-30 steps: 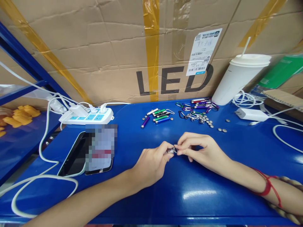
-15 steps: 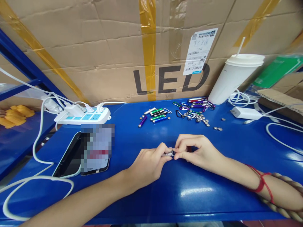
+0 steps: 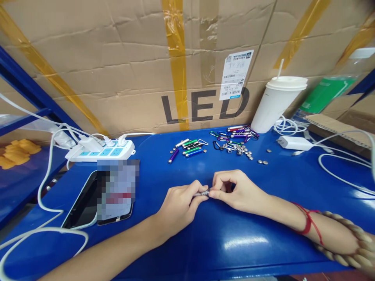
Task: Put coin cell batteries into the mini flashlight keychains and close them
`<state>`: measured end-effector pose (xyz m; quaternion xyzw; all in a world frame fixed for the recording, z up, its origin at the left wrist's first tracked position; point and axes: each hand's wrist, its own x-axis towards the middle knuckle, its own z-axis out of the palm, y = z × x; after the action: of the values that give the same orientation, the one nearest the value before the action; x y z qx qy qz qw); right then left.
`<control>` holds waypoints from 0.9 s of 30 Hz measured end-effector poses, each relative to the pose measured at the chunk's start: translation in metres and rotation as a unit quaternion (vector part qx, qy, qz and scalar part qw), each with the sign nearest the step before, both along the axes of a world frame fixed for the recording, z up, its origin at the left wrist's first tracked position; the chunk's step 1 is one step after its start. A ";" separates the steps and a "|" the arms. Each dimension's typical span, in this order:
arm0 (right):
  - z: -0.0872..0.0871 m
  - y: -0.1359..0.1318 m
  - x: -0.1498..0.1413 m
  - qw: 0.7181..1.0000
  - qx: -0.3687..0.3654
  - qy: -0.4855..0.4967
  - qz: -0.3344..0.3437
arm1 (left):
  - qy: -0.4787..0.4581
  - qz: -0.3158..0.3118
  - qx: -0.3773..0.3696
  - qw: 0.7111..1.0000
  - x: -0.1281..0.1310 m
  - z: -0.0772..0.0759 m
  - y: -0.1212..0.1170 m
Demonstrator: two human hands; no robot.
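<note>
Because the small silvery tube (image 3: 202,193) looked light, stiff and rather slippery, its barrel seemed best gripped mid-length, so my left hand (image 3: 178,203) clamped it above the blue table (image 3: 222,230) while my right hand (image 3: 244,192) had its fingertips pinched together at its end.

The open dark end of the small metal tube (image 3: 202,193), visible earlier, is now hidden at the fingertips of the right hand (image 3: 240,190). The white cup (image 3: 277,105) and shipping label (image 3: 236,75) have shifted left and lower in the frame. The green-labelled bottle (image 3: 328,92) now shows its white cap (image 3: 362,53) at the upper right.
</note>
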<state>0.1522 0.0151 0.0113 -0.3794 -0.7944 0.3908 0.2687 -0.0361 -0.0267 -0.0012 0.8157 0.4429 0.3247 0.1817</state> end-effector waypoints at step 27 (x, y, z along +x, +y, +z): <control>-0.004 0.002 0.001 0.996 0.081 -0.018 0.008 | 0.024 0.008 0.001 1.000 0.002 0.005 0.000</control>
<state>0.1535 0.0168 0.0068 -0.3566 -0.8313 0.3203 0.2815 -0.0337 -0.0265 0.0034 0.8199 0.4533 0.3069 0.1676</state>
